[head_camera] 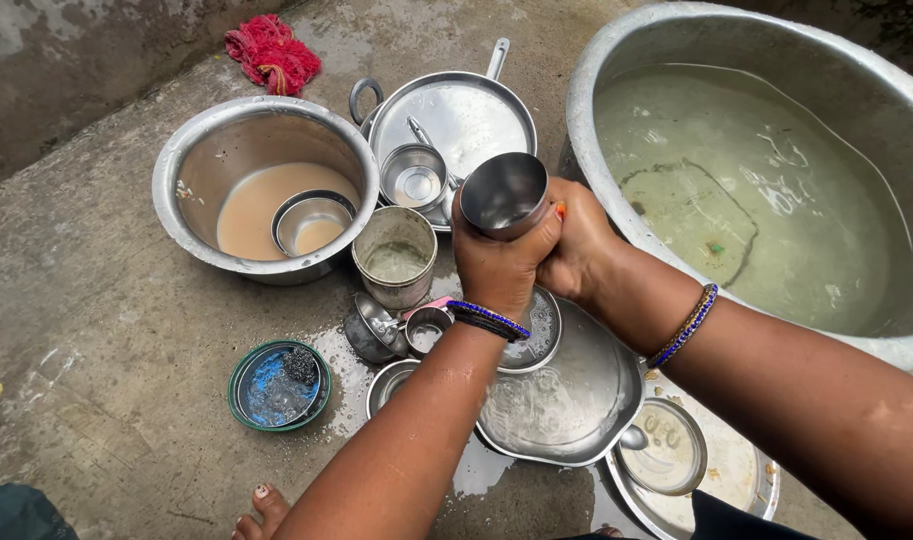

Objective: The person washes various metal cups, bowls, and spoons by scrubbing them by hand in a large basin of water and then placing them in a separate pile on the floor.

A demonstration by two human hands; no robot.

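Observation:
My left hand (497, 262) grips a small steel tumbler (503, 194), its open mouth tilted up toward the camera. My right hand (580, 240) presses against the tumbler's side from the right, fingers closed, something orange showing at its fingertips. Both wrists wear blue bead bangles. The hands hover above a pile of wet steel plates (567, 400) on the concrete floor.
A very large basin (617, 60) of murky water stands at the right. A steel pot (187, 150) with brown liquid and a small bowl sits at the left. A lidded pan (467, 110), a steel cup (395, 256), a green dish with scrubber (277, 386) and red cloth (272, 52) lie around.

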